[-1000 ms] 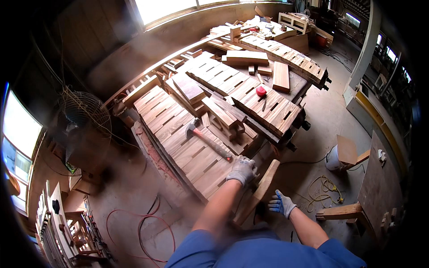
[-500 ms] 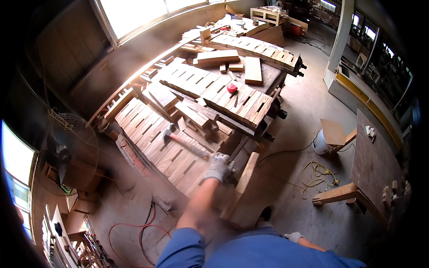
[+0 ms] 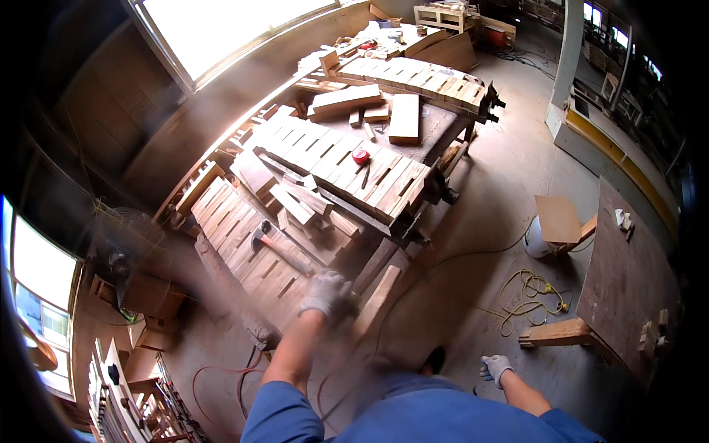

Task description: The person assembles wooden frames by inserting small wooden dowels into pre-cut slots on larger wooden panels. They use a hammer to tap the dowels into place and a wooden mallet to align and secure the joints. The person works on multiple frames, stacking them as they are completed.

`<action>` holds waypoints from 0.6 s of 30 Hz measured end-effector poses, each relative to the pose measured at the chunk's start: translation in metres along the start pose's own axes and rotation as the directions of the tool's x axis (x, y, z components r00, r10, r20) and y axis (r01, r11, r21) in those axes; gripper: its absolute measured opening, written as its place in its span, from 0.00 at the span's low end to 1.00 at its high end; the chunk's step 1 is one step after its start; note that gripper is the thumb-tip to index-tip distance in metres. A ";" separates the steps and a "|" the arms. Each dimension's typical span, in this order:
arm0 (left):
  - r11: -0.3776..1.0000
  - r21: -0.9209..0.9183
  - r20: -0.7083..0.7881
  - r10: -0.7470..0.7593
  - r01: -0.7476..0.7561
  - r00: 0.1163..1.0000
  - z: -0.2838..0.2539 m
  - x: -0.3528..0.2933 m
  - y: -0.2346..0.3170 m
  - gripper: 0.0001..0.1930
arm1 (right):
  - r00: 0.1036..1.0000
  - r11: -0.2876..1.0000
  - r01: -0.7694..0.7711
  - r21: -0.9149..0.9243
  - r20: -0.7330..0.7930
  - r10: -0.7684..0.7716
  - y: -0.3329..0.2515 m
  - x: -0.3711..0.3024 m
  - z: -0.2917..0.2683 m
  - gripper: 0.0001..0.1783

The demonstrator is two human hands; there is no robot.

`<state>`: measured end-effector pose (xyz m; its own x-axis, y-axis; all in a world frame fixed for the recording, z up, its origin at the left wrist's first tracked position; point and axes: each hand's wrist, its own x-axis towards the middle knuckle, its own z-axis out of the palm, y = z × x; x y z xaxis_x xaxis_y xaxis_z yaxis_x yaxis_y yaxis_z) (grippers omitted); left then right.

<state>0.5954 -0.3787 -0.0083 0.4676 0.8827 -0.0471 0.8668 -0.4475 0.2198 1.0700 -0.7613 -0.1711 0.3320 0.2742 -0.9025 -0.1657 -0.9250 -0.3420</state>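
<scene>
The left hand [image 3: 327, 294], closed on the near edge of the slatted pallet [image 3: 251, 251], seems mid-grab beside the hammer [image 3: 277, 247], while the right hand [image 3: 496, 367] hangs loosely open, needing a firmer second grip next.

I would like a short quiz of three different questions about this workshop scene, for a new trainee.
1. True or false: the right hand holds the hammer.
2. Multiple choice: what does the gloved left hand rest on? A) the near end of the slatted wooden pallet B) the yellow cable C) the white bucket
3. Fill in: the small round object on the upper pallet is ___ in colour.

Key
1. False: the right hand hangs free and empty by the person's side, and the hammer lies on the pallet.
2. A
3. Red: it is the round object.
</scene>
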 end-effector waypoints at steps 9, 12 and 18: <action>1.000 -0.020 -0.010 -0.021 0.020 1.000 0.008 -0.001 -0.008 0.17 | 0.969 0.893 0.238 -0.383 0.154 -0.192 -0.107 -0.021 0.054 0.17; 0.997 -0.072 -0.025 -0.027 0.025 0.999 0.007 0.000 -0.006 0.19 | 0.870 0.707 0.493 -0.507 0.267 -0.415 -0.188 -0.068 0.099 0.20; 0.973 -0.207 -0.310 -0.160 0.097 0.937 0.011 -0.014 -0.001 0.23 | 0.436 0.148 0.839 -0.523 0.486 -0.757 -0.323 -0.118 0.190 0.27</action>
<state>0.5903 -0.3923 -0.0183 0.2464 0.9433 0.2225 0.8535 -0.3199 0.4113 0.9081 -0.4456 -0.0035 -0.1806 0.9480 -0.2620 0.7402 -0.0445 -0.6709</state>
